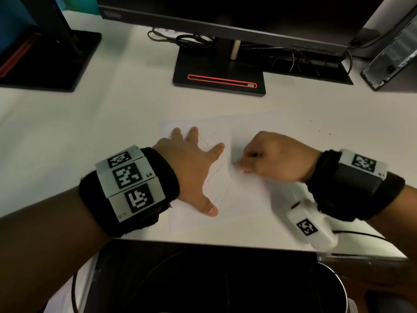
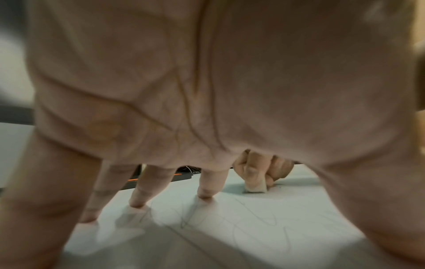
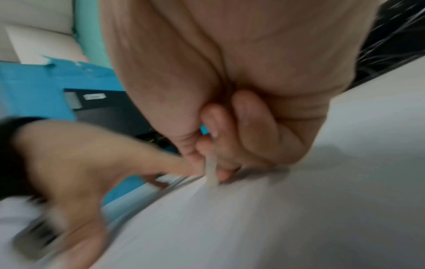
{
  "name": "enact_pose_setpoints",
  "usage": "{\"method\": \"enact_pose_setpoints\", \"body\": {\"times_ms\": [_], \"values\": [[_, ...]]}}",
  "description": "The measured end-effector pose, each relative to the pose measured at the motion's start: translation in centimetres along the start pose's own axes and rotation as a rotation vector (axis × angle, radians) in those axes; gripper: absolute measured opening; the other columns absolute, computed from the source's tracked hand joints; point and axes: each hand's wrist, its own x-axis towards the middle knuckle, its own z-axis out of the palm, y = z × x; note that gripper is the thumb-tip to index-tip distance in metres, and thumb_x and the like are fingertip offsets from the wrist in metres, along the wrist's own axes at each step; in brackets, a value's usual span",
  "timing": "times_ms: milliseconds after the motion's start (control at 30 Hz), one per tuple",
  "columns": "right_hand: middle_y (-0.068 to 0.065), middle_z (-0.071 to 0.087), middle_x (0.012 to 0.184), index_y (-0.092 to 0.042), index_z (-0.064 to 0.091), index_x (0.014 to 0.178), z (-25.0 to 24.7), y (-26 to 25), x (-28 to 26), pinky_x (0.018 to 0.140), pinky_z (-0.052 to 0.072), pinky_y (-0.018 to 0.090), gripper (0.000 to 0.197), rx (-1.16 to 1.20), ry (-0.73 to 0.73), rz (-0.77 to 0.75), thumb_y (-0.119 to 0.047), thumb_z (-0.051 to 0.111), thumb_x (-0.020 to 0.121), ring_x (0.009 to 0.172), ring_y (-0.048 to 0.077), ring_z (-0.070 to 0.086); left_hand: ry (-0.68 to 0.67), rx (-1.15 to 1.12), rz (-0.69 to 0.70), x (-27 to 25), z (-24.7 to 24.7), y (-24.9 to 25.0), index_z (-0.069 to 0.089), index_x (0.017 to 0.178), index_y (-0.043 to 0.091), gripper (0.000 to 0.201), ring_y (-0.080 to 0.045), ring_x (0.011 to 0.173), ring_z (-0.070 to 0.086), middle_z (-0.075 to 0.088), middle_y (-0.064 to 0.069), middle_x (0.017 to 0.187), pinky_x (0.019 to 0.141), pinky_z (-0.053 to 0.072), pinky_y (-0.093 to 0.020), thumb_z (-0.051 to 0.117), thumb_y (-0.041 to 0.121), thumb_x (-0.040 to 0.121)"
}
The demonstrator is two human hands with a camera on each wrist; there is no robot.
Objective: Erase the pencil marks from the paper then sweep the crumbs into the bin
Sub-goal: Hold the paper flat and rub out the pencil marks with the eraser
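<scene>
A white sheet of paper (image 1: 246,195) with faint pencil scribbles (image 2: 260,216) lies on the white desk near its front edge. My left hand (image 1: 194,168) lies spread flat on the sheet's left half, fingertips (image 2: 205,195) pressing it down. My right hand (image 1: 268,159) is curled and pinches a small pale eraser (image 2: 255,188), whose lower edge touches the paper just right of the left index finger. In the right wrist view the eraser (image 3: 211,174) shows as a thin pale slab between thumb and fingers, blurred. A round dark bin (image 1: 225,283) stands below the desk's front edge.
A monitor stand (image 1: 218,73) with a red-rimmed slot sits behind the paper, cables (image 1: 180,39) behind it. A second black stand (image 1: 47,57) is at back left, a computer case (image 1: 392,57) at back right. Dark specks (image 1: 325,132) dot the desk right of the sheet.
</scene>
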Motion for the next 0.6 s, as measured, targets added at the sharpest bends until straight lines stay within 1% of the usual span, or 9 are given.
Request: {"method": "enact_pose_setpoints", "body": {"times_ms": [67,133,200,267,333,400,500,533,600], "values": [[0.003,0.044,0.053,-0.004,0.052,0.062,1.1,-0.9,-0.4,0.054,0.039,0.032,0.047,-0.031,-0.064,-0.062,-0.037,0.058,0.094,0.051,0.016,0.038,0.003,0.000,0.001,0.1,0.0,0.0,-0.025,0.151,0.044,0.133,-0.047,0.150,-0.006,-0.023,-0.017,0.163,0.111,0.032,-0.054,0.062,0.090,0.061],[0.008,0.049,0.056,-0.003,0.056,0.065,1.2,-1.0,-0.3,0.055,0.041,0.032,0.047,-0.024,-0.109,-0.064,-0.039,0.059,0.094,0.052,0.014,0.040,0.010,0.007,0.001,0.2,0.1,-0.1,-0.025,0.151,0.044,0.133,-0.048,0.150,-0.005,-0.023,-0.017,0.163,0.110,0.033,-0.053,0.061,0.090,0.061],[0.005,0.048,0.054,-0.003,0.058,0.062,0.0,-0.2,0.4,0.055,0.039,0.032,0.047,0.012,-0.039,-0.010,-0.038,0.060,0.093,0.050,0.012,0.039,0.008,0.010,0.002,0.1,0.0,0.0,-0.026,0.151,0.044,0.134,-0.048,0.150,-0.006,-0.024,-0.017,0.163,0.111,0.033,-0.054,0.061,0.091,0.061],[0.002,0.044,0.052,-0.004,0.054,0.059,-0.3,-0.2,0.6,0.054,0.037,0.031,0.047,-0.015,0.002,-0.006,-0.035,0.059,0.094,0.049,0.013,0.038,0.007,0.009,0.000,0.1,0.0,0.0,-0.026,0.151,0.044,0.134,-0.048,0.150,-0.006,-0.024,-0.017,0.163,0.111,0.032,-0.054,0.060,0.091,0.060],[0.007,0.049,0.056,-0.003,0.055,0.063,0.7,-1.2,0.1,0.055,0.039,0.035,0.046,-0.042,-0.058,-0.067,-0.036,0.057,0.095,0.051,0.015,0.041,0.011,0.009,0.000,0.1,0.1,0.0,-0.025,0.151,0.044,0.133,-0.048,0.150,-0.005,-0.023,-0.017,0.163,0.110,0.033,-0.053,0.061,0.091,0.061],[0.011,0.051,0.059,-0.001,0.059,0.068,1.0,-1.4,0.2,0.055,0.041,0.034,0.046,-0.030,-0.098,-0.072,-0.038,0.058,0.095,0.051,0.013,0.041,0.019,0.014,0.002,0.2,0.1,0.0,-0.025,0.151,0.043,0.133,-0.048,0.150,-0.005,-0.023,-0.018,0.163,0.110,0.033,-0.052,0.060,0.091,0.061],[0.003,0.042,0.053,0.000,0.056,0.063,-0.6,-0.3,1.3,0.050,0.033,0.029,0.048,-0.015,0.003,0.000,-0.036,0.060,0.094,0.047,0.012,0.035,0.021,0.017,0.003,0.2,0.1,0.0,-0.025,0.151,0.043,0.133,-0.048,0.150,-0.005,-0.023,-0.018,0.163,0.110,0.034,-0.053,0.060,0.092,0.060],[0.002,0.042,0.053,-0.001,0.054,0.062,-0.6,-0.4,1.3,0.050,0.033,0.028,0.047,-0.035,0.008,-0.008,-0.035,0.059,0.094,0.048,0.013,0.036,0.019,0.015,0.004,0.2,0.1,0.0,-0.025,0.151,0.043,0.133,-0.048,0.150,-0.005,-0.023,-0.018,0.163,0.110,0.033,-0.052,0.060,0.092,0.060],[0.002,0.044,0.054,-0.003,0.053,0.062,0.3,-1.2,0.8,0.050,0.035,0.028,0.046,-0.064,-0.046,-0.061,-0.035,0.057,0.095,0.050,0.015,0.038,0.022,0.016,0.005,0.2,0.1,0.0,-0.024,0.152,0.043,0.133,-0.048,0.150,-0.004,-0.022,-0.018,0.163,0.110,0.034,-0.051,0.059,0.092,0.061]]}}
